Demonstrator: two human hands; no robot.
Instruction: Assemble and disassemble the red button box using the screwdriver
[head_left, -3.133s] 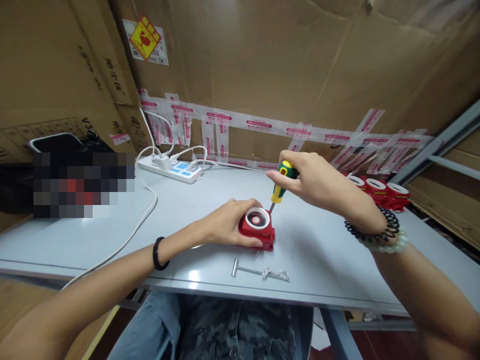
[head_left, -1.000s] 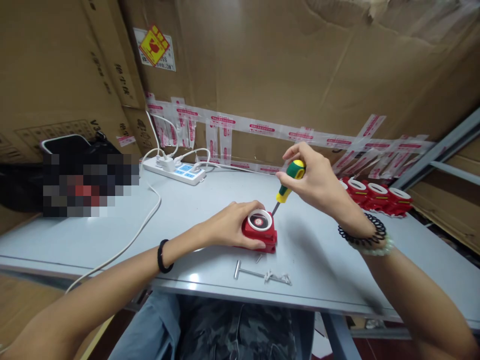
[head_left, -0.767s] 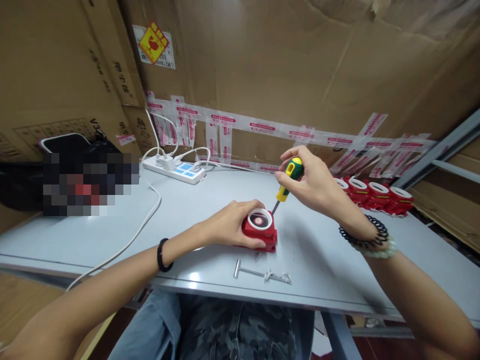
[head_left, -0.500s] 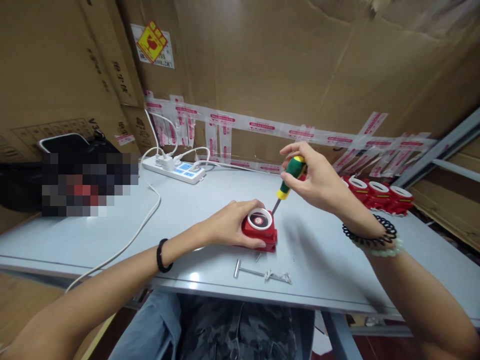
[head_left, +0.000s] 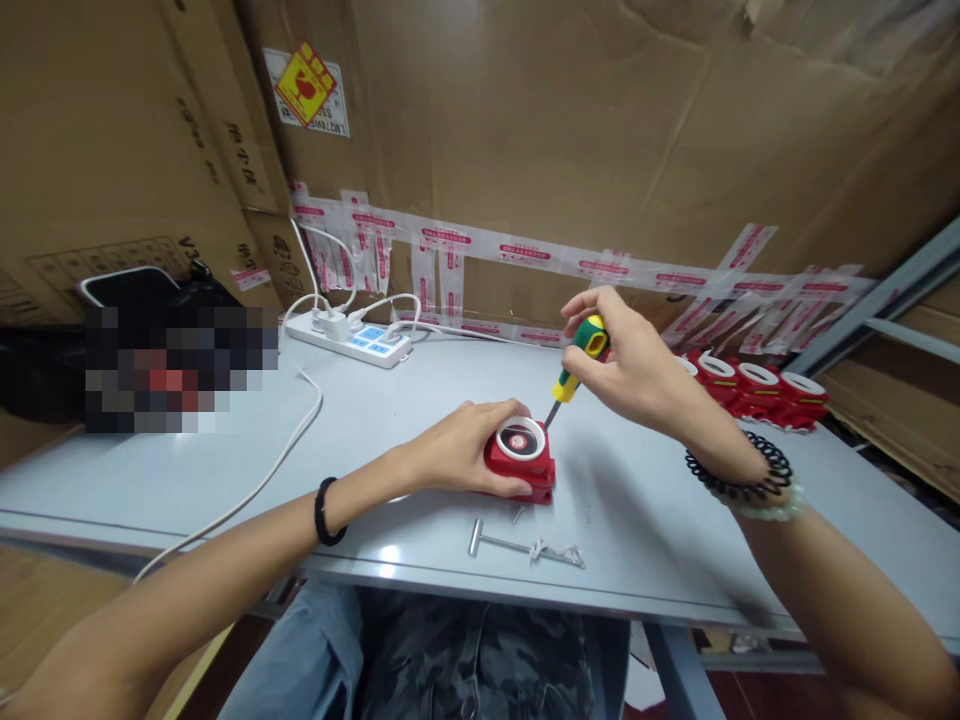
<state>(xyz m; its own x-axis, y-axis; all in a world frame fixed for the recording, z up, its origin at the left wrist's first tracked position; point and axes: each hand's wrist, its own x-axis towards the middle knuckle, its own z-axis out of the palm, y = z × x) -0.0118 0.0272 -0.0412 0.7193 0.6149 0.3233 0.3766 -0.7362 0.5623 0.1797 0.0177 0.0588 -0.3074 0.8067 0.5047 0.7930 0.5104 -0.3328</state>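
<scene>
My left hand (head_left: 469, 450) is closed around the left side of a red housing (head_left: 534, 482) with a white ring and a dark round face on top. The housing rests on the table. In my right hand (head_left: 626, 355) is a screwdriver (head_left: 571, 375) with a green and yellow handle, pinched between thumb and fingers. Its shaft slants down to the housing's far right corner; the tip is hidden there. Nearer the table's front edge lie a metal T-handle tool (head_left: 517, 545), with white scraps along its rod, and a small screw (head_left: 518, 514).
Several similar red housings (head_left: 757, 385) stand in a row at the right rear. A white power strip (head_left: 352, 338) with plugs sits at the back left, and its white cable (head_left: 289, 445) crosses the table (head_left: 360, 420). Large cardboard boxes (head_left: 525, 120) form a wall behind.
The screwdriver handle has turned slightly in my right hand, showing more of a yellow-rimmed recess. My left hand and the red housing stay in place.
</scene>
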